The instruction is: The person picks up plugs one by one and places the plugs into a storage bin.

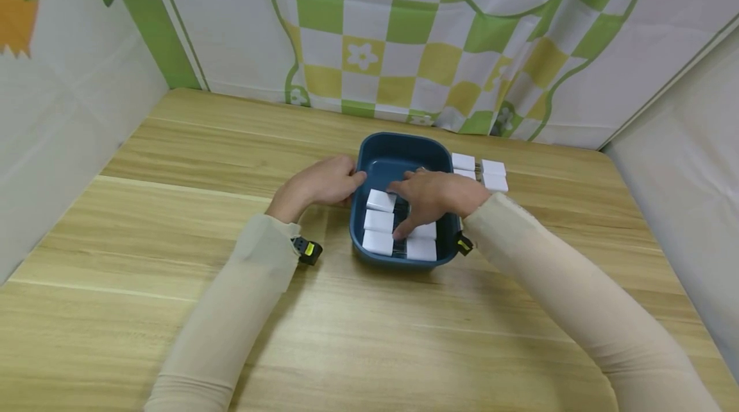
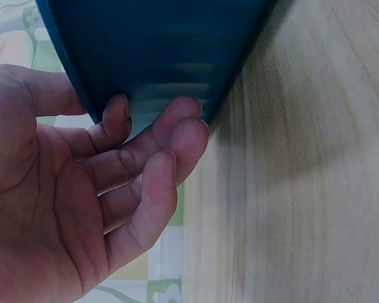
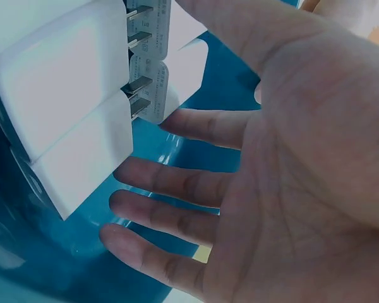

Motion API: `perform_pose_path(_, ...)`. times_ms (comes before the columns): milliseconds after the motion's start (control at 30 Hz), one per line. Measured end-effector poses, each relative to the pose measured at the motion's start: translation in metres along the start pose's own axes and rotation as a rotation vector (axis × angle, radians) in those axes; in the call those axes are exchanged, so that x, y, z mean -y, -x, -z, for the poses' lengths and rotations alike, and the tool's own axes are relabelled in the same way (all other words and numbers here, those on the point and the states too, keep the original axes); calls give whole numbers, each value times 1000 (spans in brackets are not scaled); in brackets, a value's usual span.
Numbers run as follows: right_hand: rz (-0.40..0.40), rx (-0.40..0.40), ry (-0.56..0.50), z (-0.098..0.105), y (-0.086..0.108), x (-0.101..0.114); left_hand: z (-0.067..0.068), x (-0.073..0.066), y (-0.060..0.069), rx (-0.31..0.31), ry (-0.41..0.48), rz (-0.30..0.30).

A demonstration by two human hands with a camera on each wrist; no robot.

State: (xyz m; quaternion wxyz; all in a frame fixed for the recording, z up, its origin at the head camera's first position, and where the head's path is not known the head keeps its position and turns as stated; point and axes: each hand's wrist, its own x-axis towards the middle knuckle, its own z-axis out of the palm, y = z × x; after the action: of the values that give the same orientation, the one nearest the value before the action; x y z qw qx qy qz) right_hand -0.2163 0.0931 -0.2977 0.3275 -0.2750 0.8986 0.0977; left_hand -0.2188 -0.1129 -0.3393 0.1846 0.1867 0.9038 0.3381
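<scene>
A dark blue plastic box (image 1: 404,149) holds several white power adapters (image 1: 378,242) in two columns at its near end, with metal prongs facing inward. On its left side, my left hand (image 1: 330,180) grips the rim; the left wrist view shows the index fingertip against the outer wall and the other fingers loosely bent, with the thumb mostly hidden. My right hand (image 1: 435,197) reaches inside over the right column, fingers spread and nearly straight. In the right wrist view, the index fingertip touches or nearly touches a pronged adapter (image 3: 188,79); the thumb tip is out of sight.
More white adapters (image 1: 494,174) lie on the wooden table (image 1: 231,142) just right of the box, partly behind the right hand. A patterned green, yellow and white curtain (image 1: 369,33) hangs along the back edge. White cloth walls (image 1: 687,117) stand at both sides.
</scene>
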Motion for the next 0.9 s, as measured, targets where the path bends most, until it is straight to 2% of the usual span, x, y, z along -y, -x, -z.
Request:
perform_pose_path(600,-10,3,-32,-1,3,-4,1,-1,0,3,-6,1)
perform_pose_path(900,53,-110,-45,7,19,-11,0,-3,2,-6,-10,11)
